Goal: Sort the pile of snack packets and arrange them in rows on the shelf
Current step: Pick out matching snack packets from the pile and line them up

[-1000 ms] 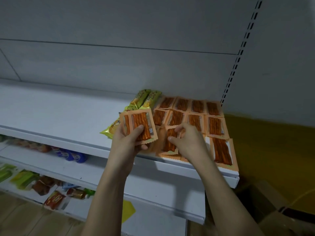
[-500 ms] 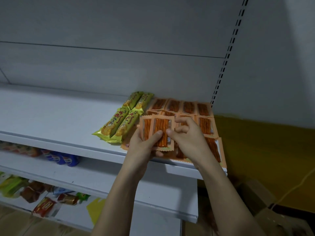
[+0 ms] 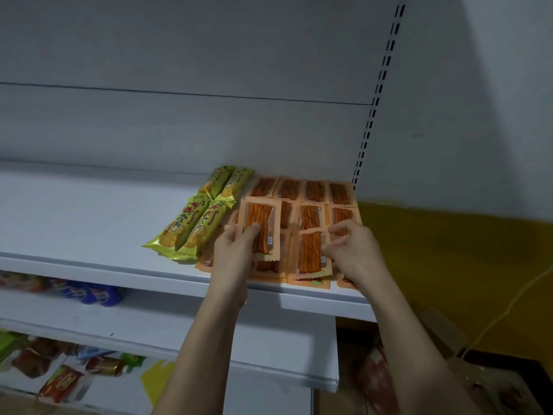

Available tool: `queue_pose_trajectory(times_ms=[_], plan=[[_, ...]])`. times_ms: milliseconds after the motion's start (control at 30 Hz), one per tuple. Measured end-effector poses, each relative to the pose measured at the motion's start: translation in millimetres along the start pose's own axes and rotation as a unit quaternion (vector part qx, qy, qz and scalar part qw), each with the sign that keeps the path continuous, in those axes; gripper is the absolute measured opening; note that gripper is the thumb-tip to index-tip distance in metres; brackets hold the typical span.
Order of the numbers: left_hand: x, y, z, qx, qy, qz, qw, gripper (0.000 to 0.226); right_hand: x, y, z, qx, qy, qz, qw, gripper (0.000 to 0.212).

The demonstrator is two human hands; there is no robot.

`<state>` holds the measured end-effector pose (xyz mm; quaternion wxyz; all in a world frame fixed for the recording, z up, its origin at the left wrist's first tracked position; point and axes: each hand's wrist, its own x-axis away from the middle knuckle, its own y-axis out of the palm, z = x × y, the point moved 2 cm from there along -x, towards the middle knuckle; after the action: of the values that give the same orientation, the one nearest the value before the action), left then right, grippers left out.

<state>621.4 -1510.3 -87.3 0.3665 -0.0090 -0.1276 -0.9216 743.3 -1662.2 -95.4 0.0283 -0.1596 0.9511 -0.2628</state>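
The orange packets (image 3: 311, 253) under the fingertips of the right hand (image 3: 353, 250) are thin plastic, a bit shiny, with see-through windows and zigzag ends. The packet (image 3: 259, 227) held by the left hand (image 3: 236, 253) looks the same, with the thumb lying on its smooth window. Just left of those fingers, the green packets (image 3: 194, 223) are glossy, crinkly plastic. The shelf (image 3: 89, 223) below the fingers looks like smooth, matt white painted metal.

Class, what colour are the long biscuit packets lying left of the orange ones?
Yellow-green biscuit packets, red lettering; head view.
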Motion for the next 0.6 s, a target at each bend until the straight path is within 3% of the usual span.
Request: queue_pose_trajectory(times_ms=[167,233,333,400,533,600], plan=[[-0.6,5.8,-3.8,-0.013,-0.016,-0.017,1.000,0.013,6.7,5.2,-2.7,0.112,-0.048,0.065,0.990,0.020],[1.1,11.1,-5.1,-0.030,-0.010,-0.033,0.999,0.014,8.9,3.2,-9.1,0.060,-0.071,0.063,0.994,0.018],[4.0,22.0,-9.2,-0.060,0.004,-0.068,0.996,0.015,15.4,2.5,-22.2,-0.104,-0.035,-0.023,0.994,0.028],[7.1,29.1,-9.7,-0.076,0.020,-0.094,0.992,0.016,19.9,1.6,-27.5,-0.149,-0.018,-0.052,0.987,0.034],[4.4,30.8,-6.4,-0.173,0.112,-0.095,0.974,0.023,18.1,-17.6,-27.2,-0.196,-0.007,-0.007,0.981,0.026],[-1.8,23.3,-8.2,-0.298,0.180,-0.066,0.935,0.028,13.6,-30.3,-20.5,-0.156,0.000,0.024,0.987,0.024]])
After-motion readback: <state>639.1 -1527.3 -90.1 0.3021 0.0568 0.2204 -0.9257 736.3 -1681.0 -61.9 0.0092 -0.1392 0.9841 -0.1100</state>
